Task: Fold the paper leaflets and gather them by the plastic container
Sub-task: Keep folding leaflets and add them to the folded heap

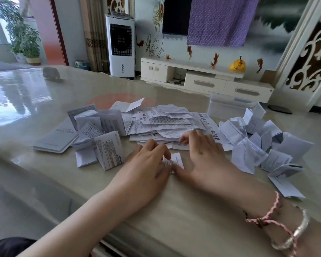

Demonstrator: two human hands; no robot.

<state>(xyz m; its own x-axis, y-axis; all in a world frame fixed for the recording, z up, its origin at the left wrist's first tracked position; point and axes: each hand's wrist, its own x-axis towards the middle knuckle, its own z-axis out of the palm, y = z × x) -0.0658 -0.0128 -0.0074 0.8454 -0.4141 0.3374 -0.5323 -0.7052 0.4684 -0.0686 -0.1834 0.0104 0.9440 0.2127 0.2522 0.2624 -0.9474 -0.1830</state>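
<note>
A small folded leaflet [176,161] lies flat on the beige table [44,117] between my hands. My left hand [146,166] presses its left edge with flat fingers. My right hand [202,154] lies palm down on its right side, thumb touching the paper. Behind them spreads a heap of unfolded leaflets [161,125]. Folded leaflets [263,145] are piled at the right, in front of the clear plastic container [228,104]. More folded leaflets [100,138] stand at the left.
A thin booklet [57,138] lies at the far left of the papers. A small grey object [50,72] sits on the table's far left. Beyond the table stand a white TV cabinet [202,78] and an air cooler [120,45].
</note>
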